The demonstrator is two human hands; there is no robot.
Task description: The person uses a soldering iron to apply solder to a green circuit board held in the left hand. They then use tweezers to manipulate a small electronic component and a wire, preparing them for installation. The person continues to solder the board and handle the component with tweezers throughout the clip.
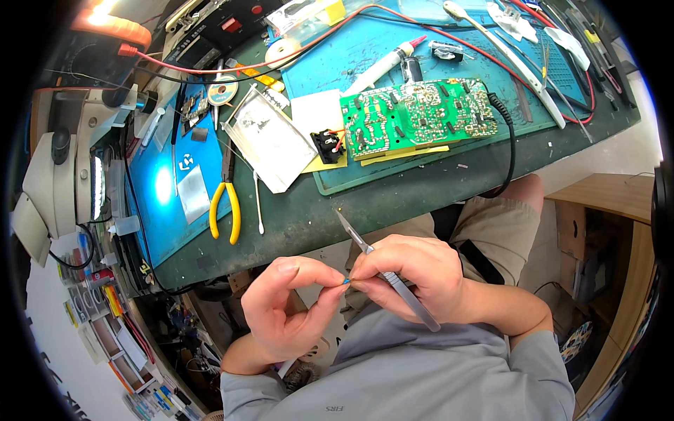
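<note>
My left hand (291,302) is closed in a pinch, thumb and index fingertips together on a tiny blue piece (346,281). Its kind is too small to make out. My right hand (421,274) meets it from the other side, with fingertips at the same piece. Across that right hand lies a metal scalpel (403,289), gripped among the fingers, its blade pointing up and left toward the table edge. Both hands are in front of the table, above my lap. Beyond them, a green circuit board (421,118) lies solder side up on the blue mat (337,184).
Yellow-handled pliers (225,210) and a cotton swab (258,203) lie near the table's front edge. Left of them stand a lit lamp (97,188) and a blue mat (151,210). A white tray (270,137), a syringe (382,67) and a black cable (510,151) surround the board.
</note>
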